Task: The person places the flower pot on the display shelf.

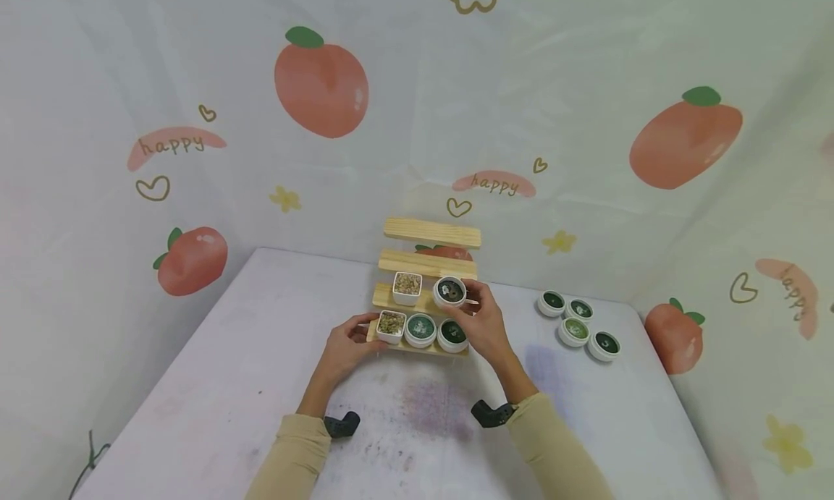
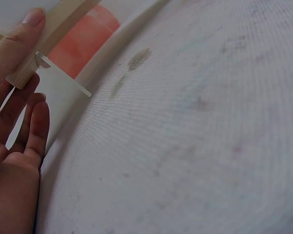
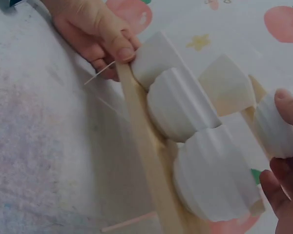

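A tiered stand of pale wooden slats [image 1: 433, 232] stands at the table's far side. My left hand [image 1: 352, 342] grips the left end of its lowest slat, thumb above and fingers below in the left wrist view. My right hand [image 1: 483, 320] holds a small round white pot [image 1: 449, 291] with a dark green top at the right of the second slat. Left of it on that slat is a square white pot [image 1: 407, 289] of speckled bits. Along the lowest slat sit another square pot [image 1: 391, 326] and two round pots, one [image 3: 212, 175] nearest in the right wrist view.
Several round white pots [image 1: 576, 331] with green tops are grouped on the table to the right of the stand. A white cloth [image 1: 215, 384] with purple stains covers the table. Behind it hangs a printed curtain [image 1: 417, 124] with fruit patterns.
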Motion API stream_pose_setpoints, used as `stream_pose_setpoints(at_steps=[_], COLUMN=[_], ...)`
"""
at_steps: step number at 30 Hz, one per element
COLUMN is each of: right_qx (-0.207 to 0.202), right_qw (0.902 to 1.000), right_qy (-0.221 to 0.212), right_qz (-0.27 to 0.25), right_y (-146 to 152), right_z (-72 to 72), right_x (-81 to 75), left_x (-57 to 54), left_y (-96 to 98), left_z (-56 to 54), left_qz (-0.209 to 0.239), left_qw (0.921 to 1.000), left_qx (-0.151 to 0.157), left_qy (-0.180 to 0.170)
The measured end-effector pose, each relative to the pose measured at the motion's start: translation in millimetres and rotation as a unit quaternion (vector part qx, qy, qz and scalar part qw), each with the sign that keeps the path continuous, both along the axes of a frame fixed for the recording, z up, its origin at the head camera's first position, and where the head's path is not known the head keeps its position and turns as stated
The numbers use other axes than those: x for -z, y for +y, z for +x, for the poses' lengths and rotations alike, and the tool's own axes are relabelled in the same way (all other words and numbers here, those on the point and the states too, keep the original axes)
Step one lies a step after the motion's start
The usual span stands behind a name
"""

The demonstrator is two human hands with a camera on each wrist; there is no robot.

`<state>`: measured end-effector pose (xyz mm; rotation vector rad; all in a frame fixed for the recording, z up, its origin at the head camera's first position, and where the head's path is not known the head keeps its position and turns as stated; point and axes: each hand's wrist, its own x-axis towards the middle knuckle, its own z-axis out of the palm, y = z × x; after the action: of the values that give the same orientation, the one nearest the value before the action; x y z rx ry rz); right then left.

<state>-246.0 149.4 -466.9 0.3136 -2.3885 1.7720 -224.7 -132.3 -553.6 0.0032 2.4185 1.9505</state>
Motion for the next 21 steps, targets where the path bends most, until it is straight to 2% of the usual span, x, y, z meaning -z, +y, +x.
stream_pose_setpoints(at_steps=[5, 8, 13, 21], right_qx=[0.003, 0.002, 0.000, 0.006], right_qw=[0.9998, 0.9994, 0.9990, 0.9986], right_qy=[-0.020, -0.033, -0.036, -0.007], right_qz=[-0.006, 0.008, 0.026, 0.053], right_y=[-3.1, -4.3, -6.6, -8.5], right_z=[-0.3, -1.1, -2.6, -3.0], right_x=[4.7, 5.6, 9.0, 14.2], left_x=[-16.5, -21.7, -21.4, -17.8], left_y=[1.4, 2.1, 2.2, 1.1], left_z=[7.3, 10.8, 10.9, 8.0], left_qz=[0.019, 0.027, 0.027, 0.024], left_qw=[0.9997, 0.9995, 0.9995, 0.9997], left_qx=[0.015, 0.017, 0.014, 0.012], left_qy=[-0.004, 0.002, 0.000, -0.002])
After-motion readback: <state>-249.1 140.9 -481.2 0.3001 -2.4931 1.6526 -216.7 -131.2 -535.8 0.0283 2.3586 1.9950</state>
